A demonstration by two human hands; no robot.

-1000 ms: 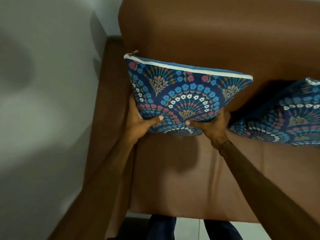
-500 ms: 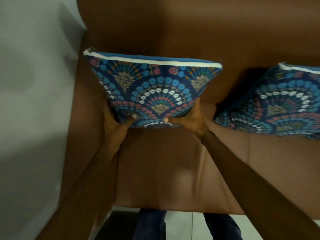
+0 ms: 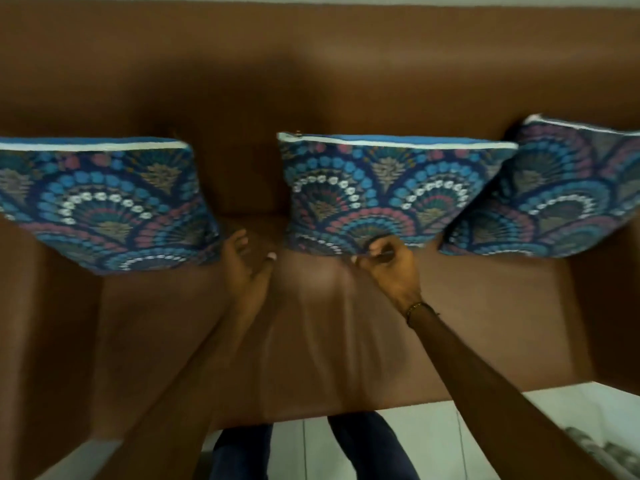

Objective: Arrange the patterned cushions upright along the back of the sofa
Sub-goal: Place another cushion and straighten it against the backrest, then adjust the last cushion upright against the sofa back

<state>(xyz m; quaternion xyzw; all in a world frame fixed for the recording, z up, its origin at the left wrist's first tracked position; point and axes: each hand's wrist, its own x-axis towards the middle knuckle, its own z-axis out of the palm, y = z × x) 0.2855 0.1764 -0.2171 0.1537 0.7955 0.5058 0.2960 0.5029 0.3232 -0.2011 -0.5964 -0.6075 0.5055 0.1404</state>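
Three patterned cushions stood upright against the back of the brown sofa [image 3: 311, 81]. The right hand [image 3: 388, 268] pinched the bottom edge of the middle cushion [image 3: 388, 188] (fingers curled in a tight grip). Beside it, the left hand [image 3: 247, 265] was open, holding nothing, between the left cushion [image 3: 104, 202] and the middle one. The right cushion [image 3: 554, 195] sat past the right hand.

No readable text, labels or numbers, though the view is blurred.

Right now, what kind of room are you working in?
Most likely a home living room. A brown leather-look sofa fills the view, three patterned cushions, left, middle and right, lean on its back, and pale floor tiles show below the seat edge.
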